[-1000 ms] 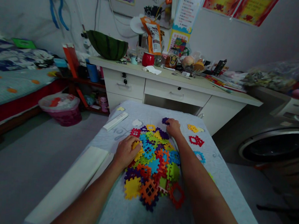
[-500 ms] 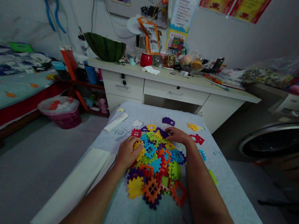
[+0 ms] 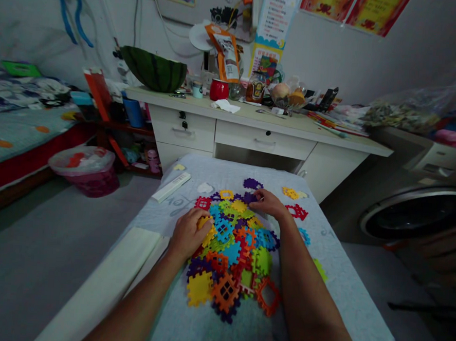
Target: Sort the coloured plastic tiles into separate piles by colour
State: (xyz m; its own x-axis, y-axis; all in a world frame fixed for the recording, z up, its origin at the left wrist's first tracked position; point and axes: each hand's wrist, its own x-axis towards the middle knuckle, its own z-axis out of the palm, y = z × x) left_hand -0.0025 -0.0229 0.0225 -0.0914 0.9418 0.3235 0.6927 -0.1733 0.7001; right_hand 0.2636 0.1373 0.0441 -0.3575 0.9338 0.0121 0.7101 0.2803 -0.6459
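Observation:
A heap of colourful interlocking plastic building tiles [image 3: 231, 253] covers the middle of a cloth-covered table [image 3: 304, 309]. At its left side, my left hand [image 3: 188, 232] curls around a yellow building tile [image 3: 207, 232], thumb on the near side and fingertips partly hidden. My right hand [image 3: 269, 203] reaches to the far edge of the heap, its thumb and fingers closed at a purple building tile [image 3: 249, 198]. Just left of that lies another yellow tile [image 3: 238, 206]. An orange window tile [image 3: 226, 291] and a plain yellow tile [image 3: 199, 288] lie at the near end.
Loose tiles lie apart: a purple one [image 3: 253, 184] at the back, a red one [image 3: 297, 212] and a green one [image 3: 320, 270] to the right. A white strip [image 3: 172, 186] lies back left. Beyond stands a white desk [image 3: 194, 131]; a washing machine [image 3: 417, 172] is at right.
The view has shifted slightly. My right hand has drawn the purple tile a little away from the yellow tile beside it, which shows more now. My left hand stays at its yellow tile.

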